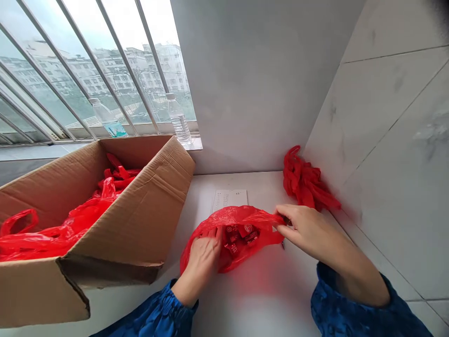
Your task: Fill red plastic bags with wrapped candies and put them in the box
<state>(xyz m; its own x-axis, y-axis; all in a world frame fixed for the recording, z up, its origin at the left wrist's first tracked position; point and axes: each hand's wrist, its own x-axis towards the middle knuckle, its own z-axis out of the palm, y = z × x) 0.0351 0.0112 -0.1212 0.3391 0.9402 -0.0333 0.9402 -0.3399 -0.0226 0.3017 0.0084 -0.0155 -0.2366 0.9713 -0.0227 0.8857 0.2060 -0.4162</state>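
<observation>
A red plastic bag point(206, 222) lies on the white surface with its mouth held open toward me. Inside it sit several small dark red packets point(242, 238) with white print. My left hand point(204, 250) reaches into the bag's left side, palm down, fingers stretched out and partly veiled by the red film. I see nothing gripped in it. At the right end, my right hand point(298, 227) pinches the bag's gathered edge between thumb and fingers. Just behind the bag, partly covered by it, lies a white printed sheet point(229, 197).
On the left stands an open cardboard box point(140, 210) holding several red plastic bags point(84, 217). A bunched heap of red bags point(303, 180) rests in the right corner against the tiled wall point(396, 154). Two clear bottles, one a water bottle point(178, 119), stand by the barred window.
</observation>
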